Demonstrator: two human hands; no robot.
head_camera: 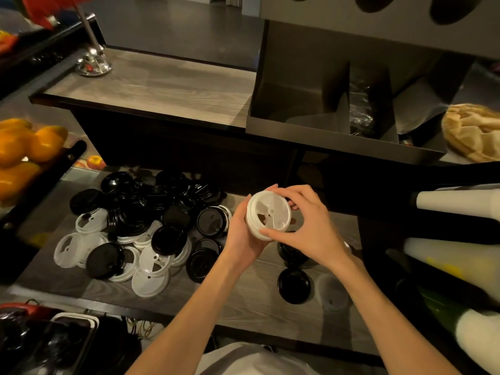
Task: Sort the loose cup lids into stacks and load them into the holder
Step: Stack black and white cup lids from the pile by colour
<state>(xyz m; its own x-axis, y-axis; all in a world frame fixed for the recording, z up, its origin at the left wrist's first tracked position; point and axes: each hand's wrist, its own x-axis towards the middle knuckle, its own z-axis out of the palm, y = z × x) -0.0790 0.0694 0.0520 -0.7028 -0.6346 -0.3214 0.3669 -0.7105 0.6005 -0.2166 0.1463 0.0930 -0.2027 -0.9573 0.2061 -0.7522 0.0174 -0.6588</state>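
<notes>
Right now both hands hold a short stack of white lids (268, 215) above the counter (249, 301), approx. over its middle. Left hand (240, 234) cups the stack from below and behind, fingers curled round the far rim; right hand (308, 226) closes over the near side, thumb along the lower edge, fingertips on the top rim. That two-sided hold looks meant to square the lids up so they nest, prob. before loading. To the left lies the loose pile of lids (146, 226), black and white mixed, overlapping, so most sorting is still to do. Near the right wrist sit two small stacks of black lids (294, 286), set apart from the pile, plus a clear lid (333, 293) just beside them, i.e. sorted by kind. Behind, the dark holder (338, 142) with its angled compartments stands on the raised shelf; its nearest left compartment looks empty, others too dim to tell.
</notes>
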